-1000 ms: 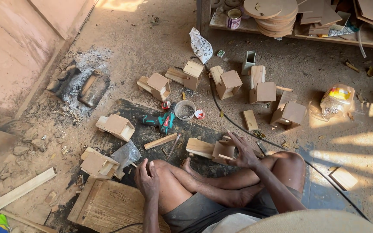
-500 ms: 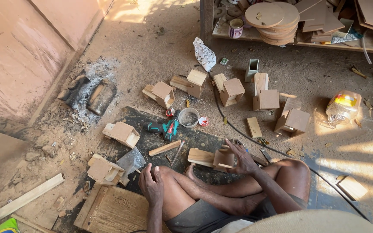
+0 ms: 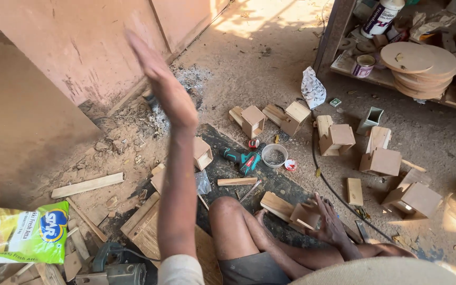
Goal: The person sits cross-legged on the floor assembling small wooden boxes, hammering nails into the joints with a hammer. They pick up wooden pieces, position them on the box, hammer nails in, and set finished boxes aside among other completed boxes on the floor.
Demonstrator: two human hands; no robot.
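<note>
I sit cross-legged on a dusty floor. My left hand (image 3: pixel 157 71) is raised high in front of me, fingers straight and apart, holding nothing. My right hand (image 3: pixel 331 224) rests low by my knee, its fingers curled over a small open wooden box (image 3: pixel 303 215). That box lies against a short wooden block (image 3: pixel 276 205) on a dark mat (image 3: pixel 291 184). A teal cordless drill (image 3: pixel 244 158) and a white bowl of screws (image 3: pixel 274 154) lie a little beyond my knees.
Several small wooden boxes (image 3: pixel 381 161) are scattered over the floor ahead and to the right. A black cable (image 3: pixel 333 184) crosses the mat. Round wooden discs (image 3: pixel 418 60) and tins sit on a low shelf. A yellow-green bag (image 3: pixel 19 235), a power tool (image 3: pixel 114 266) and planks (image 3: pixel 87 186) lie left.
My left hand has lifted off my left knee and swung up high in front of the wall. My right hand has stayed on the small box. The view has tilted left.
</note>
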